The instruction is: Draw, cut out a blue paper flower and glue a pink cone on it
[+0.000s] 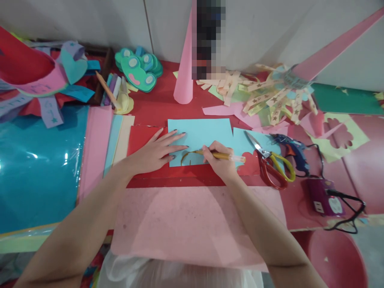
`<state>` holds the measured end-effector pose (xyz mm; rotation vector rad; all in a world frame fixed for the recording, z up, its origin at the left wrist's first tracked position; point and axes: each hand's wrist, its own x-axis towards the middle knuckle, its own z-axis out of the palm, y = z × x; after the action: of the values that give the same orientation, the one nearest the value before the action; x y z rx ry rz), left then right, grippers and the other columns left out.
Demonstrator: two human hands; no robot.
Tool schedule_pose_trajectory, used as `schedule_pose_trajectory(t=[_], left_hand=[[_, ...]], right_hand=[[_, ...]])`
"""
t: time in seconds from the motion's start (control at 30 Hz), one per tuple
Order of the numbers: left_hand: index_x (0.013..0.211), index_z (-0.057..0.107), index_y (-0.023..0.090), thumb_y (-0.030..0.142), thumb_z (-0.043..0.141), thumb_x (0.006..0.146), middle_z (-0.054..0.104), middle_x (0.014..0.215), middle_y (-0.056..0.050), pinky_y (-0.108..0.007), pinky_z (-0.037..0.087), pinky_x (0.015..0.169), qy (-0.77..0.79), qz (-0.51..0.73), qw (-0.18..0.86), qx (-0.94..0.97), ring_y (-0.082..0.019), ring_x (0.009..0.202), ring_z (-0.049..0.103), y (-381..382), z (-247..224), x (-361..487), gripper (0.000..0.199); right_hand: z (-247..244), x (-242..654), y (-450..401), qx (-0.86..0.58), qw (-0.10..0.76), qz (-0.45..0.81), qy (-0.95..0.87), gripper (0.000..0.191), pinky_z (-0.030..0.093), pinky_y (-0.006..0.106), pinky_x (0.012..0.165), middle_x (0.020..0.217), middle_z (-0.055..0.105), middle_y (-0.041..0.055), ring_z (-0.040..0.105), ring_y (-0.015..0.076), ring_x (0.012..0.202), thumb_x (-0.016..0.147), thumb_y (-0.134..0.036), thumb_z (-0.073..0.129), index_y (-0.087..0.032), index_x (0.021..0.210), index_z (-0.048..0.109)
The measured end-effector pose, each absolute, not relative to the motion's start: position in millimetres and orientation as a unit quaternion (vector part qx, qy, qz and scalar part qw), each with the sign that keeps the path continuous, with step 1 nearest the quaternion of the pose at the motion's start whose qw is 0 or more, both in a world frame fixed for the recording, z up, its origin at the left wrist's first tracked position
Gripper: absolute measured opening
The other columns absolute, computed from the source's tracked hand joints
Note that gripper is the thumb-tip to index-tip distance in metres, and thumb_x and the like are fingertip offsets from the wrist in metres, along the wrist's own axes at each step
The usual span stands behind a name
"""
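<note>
A light blue sheet of paper [204,132] lies on a red board [147,138] in front of me. Across its left side my left hand [160,148] rests flat, fingers spread. My right hand [220,160] grips a gold marker pen [222,155], its tip touching the sheet near the lower middle. A curved gold line [185,157] shows on the paper left of the tip. Just right of my right hand are a red paper cut-out [249,162] with a wavy edge and scissors [270,158] with one red and one yellow handle.
Right of the scissors lie a glue gun [291,152] and a purple power socket box [324,198] with black cable. Behind stand pink paper cones [183,86] and green frog cut-outs [139,72]. Blue plastic-wrapped sheets [39,168] cover the left side. A pink bucket [337,260] is below right.
</note>
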<state>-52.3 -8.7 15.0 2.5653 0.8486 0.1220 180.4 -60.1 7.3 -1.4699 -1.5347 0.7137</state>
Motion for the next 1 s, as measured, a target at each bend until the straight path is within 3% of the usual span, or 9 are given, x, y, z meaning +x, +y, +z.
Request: schedule_pose_trajectory(t=[0.4, 0.7, 1.0], left_hand=[[0.135, 0.042, 0.034, 0.012, 0.036, 0.092, 0.025, 0.154, 0.004, -0.05, 0.007, 0.116, 0.306, 0.053, 0.209, 0.927, -0.017, 0.144, 0.014, -8.8, 13.6, -51.8, 0.049], [0.135, 0.043, 0.033, 0.013, 0.037, 0.092, 0.025, 0.154, 0.004, -0.051, 0.007, 0.116, 0.309, 0.047, 0.211, 0.926, -0.017, 0.144, 0.014, -8.9, 15.1, -51.2, 0.047], [0.135, 0.044, 0.032, 0.012, 0.037, 0.091, 0.025, 0.154, 0.003, -0.051, 0.007, 0.116, 0.307, 0.05, 0.207, 0.928, -0.017, 0.144, 0.014, -9.1, 14.0, -51.7, 0.049]], right_hand=[[11.5, 177.3, -58.9, -0.559, 0.405, 0.33, -0.643, 0.034, 0.046, 0.021, 0.049, 0.053, 0.062, -0.0011, 0.057, 0.0104, 0.048, 0.083, -0.041, 0.058, -0.021, 0.056, 0.051], [8.9, 178.9, -59.8, -0.582, 0.426, 0.291, -0.628, 0.038, 0.042, 0.021, 0.044, 0.046, 0.055, -0.0037, 0.046, 0.0082, 0.04, 0.084, -0.039, 0.056, -0.021, 0.054, 0.043], [8.9, 177.3, -59.2, -0.555, 0.416, 0.329, -0.64, 0.034, 0.046, 0.022, 0.051, 0.053, 0.06, -0.0012, 0.056, 0.0106, 0.05, 0.083, -0.04, 0.057, -0.021, 0.057, 0.049]])
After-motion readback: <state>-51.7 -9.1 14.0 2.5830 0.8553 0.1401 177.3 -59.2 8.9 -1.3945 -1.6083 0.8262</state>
